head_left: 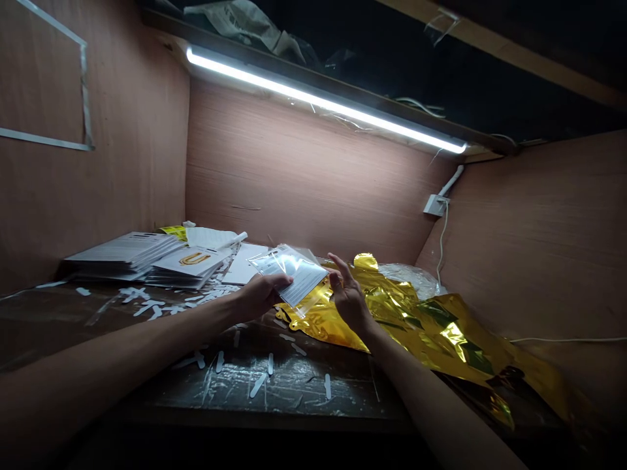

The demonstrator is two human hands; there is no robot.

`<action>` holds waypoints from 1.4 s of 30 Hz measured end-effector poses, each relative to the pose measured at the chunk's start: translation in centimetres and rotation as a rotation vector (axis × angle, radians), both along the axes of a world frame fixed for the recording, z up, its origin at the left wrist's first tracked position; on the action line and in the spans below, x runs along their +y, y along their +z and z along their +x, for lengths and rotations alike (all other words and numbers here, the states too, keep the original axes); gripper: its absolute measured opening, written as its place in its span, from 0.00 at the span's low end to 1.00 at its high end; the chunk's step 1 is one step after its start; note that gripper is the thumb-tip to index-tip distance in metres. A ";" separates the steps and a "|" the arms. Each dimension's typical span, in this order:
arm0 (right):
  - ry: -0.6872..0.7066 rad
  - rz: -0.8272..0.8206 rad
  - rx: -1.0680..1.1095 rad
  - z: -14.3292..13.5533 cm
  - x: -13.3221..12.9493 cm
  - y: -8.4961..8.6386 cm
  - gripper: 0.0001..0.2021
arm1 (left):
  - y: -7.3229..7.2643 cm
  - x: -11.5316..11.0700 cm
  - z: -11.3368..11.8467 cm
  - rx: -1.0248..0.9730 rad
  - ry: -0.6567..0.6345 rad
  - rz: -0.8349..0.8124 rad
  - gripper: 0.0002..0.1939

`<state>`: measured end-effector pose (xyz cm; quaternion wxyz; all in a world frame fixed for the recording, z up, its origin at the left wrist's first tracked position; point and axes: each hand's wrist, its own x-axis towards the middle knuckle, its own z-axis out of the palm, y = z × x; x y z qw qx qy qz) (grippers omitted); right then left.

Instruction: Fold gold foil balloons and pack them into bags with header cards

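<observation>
My left hand (264, 294) is closed on a clear plastic sleeve (294, 271) with a white printed card inside, its thumb lying on top. Glare from the lamp hides part of the print. At the sleeve's right edge is my right hand (350, 297), its fingers apart and the index finger raised. A fingertip comes close to the sleeve's edge; I cannot tell whether it touches. Below and behind both hands, gold foil balloons (406, 320) lie flat and crumpled over the right side of the table.
Stacks of printed cards (122, 254), one showing a gold U-shaped picture (194, 259), stand at the left. Small white strips (258, 385) are scattered over the dark table (196, 388). Wooden walls enclose it; a tube lamp (323, 101) hangs above. A cable runs from a white socket box (435, 205).
</observation>
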<state>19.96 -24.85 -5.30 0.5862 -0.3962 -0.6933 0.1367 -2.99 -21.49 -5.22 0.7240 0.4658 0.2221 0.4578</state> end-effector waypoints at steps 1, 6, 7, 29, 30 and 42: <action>0.039 -0.027 -0.029 0.2 0.0 0.1 0.28 | 0.1 0.0 -0.1 -0.007 0.006 0.009 0.06; 0.275 -0.153 -0.017 1.9 0.8 0.6 0.30 | 0.7 0.5 -0.4 -0.035 0.057 0.024 0.07; 0.292 -0.169 -0.013 2.2 1.0 0.7 0.29 | 0.7 0.6 -0.5 -0.030 0.059 0.018 0.06; 0.441 -0.386 0.258 1.3 1.2 0.3 0.25 | 0.0 0.6 -0.6 0.079 -0.012 -0.017 0.23; 0.429 -0.381 0.283 1.2 1.3 0.1 0.24 | 0.1 0.6 -0.6 0.073 -0.016 -0.018 0.23; 0.294 -0.180 0.154 0.0 0.8 -0.8 0.38 | -0.6 1.3 -0.5 0.075 0.010 0.073 0.16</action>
